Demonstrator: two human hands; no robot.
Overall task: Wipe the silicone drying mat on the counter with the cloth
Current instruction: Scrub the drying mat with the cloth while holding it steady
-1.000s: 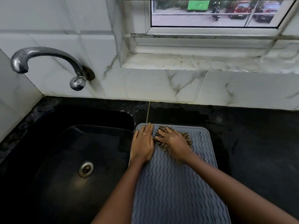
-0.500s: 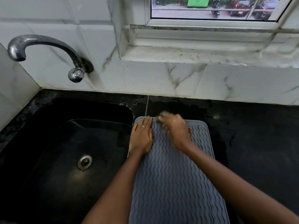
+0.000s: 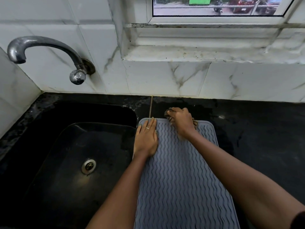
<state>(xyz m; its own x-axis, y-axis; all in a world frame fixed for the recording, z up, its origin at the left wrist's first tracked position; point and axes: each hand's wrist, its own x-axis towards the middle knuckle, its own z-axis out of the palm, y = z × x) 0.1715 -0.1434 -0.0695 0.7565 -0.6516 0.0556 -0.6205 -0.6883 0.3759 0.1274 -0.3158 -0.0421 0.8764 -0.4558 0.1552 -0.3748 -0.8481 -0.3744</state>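
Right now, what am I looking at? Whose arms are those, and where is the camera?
There is no machine here, only a person. The camera sits on the person's head and looks down, so you see their two arms reaching forward. There is just this one view. On the black counter lies a grey silicone drying mat with wavy ridges. The left hand lies flat and open on the mat's left edge, which probably keeps it from sliding. The right hand is closed on a brown patterned cloth, at the mat's far edge near the wall. Left of the mat is a dark sink with a metal tap above it. Up top is a window.
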